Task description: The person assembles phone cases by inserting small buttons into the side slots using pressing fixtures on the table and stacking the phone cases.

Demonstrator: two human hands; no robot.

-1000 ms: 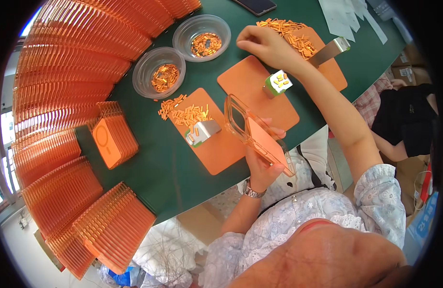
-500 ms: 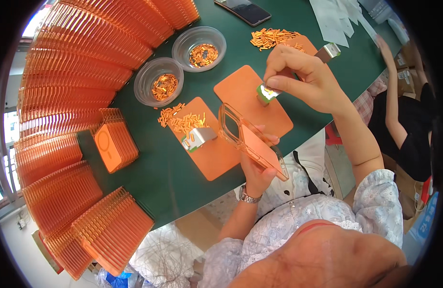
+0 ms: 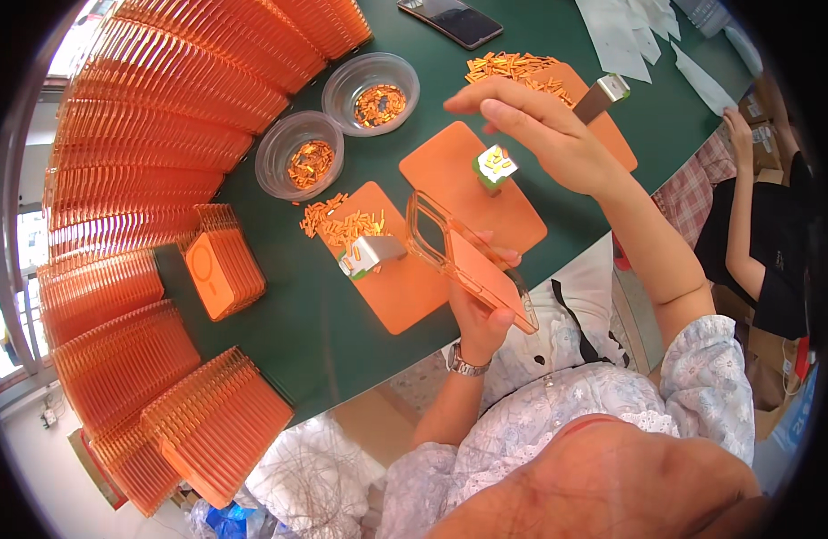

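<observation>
My left hand [image 3: 482, 325], with a watch on its wrist, grips a clear orange phone case [image 3: 477, 265] tilted above the table. My right hand [image 3: 544, 135] hovers with its fingers stretched out and nothing seen in them. Just below it, a small metal stand with a green edge [image 3: 497, 165] bears a few tiny orange pieces on its shiny top. That stand is on an orange board [image 3: 445, 166]. Left of the case, a second metal stand [image 3: 374, 255] rests on another orange board [image 3: 405, 301], beside a heap of small orange pieces [image 3: 347, 225].
Two clear bowls [image 3: 268, 166] [image 3: 335, 81] hold small orange pieces. Rows of orange phone cases [image 3: 154, 117] line the left side, with a short stack [image 3: 224, 265] nearer. A third metal stand [image 3: 603, 97], a phone [image 3: 452, 20] and white sheets [image 3: 619, 40] lie farther off. Another person [image 3: 746, 225] sits at right.
My right hand has lifted off the metal stand on the middle board, and its pinched fingers have straightened. My left hand and the phone case have barely moved.
</observation>
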